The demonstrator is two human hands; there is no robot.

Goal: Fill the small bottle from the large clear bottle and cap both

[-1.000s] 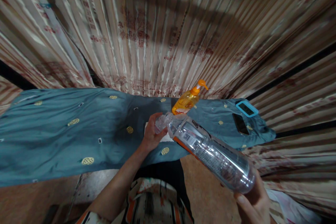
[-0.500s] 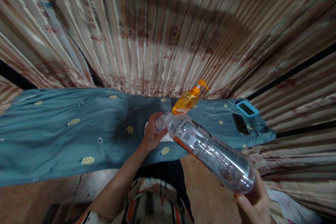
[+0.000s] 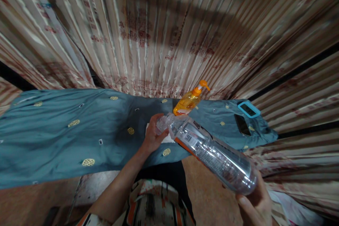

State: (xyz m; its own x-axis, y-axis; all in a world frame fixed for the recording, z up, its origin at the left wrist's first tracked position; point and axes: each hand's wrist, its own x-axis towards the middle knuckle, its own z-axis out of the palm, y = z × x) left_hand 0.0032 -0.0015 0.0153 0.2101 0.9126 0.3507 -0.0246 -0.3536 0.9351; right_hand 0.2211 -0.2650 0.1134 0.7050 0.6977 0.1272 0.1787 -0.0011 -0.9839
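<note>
Clear plastic bottle (image 3: 214,153): aslant across teal-clothed worktop's (image 3: 59,144) near edge
Left hand (image 3: 153,135), right hand (image 3: 254,199): gripping neck, base
Amber pump dispenser (image 3: 187,103): near far edge
White sheet (image 3: 168,139): hand half-blocks my view
Black phone (image 3: 242,125): near right edge

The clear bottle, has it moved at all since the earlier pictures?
No, not visibly: the clear bottle keeps the same slant and place against the orange pump bottle.

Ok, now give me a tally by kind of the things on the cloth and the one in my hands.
Bottles: 2 (clear bottle, orange pump bottle)
Flat devices with dark faces: 2 (black phone-like slab, blue-framed device)
White sheets: 1 (white sheet, partly hidden)
Total: 5
</note>
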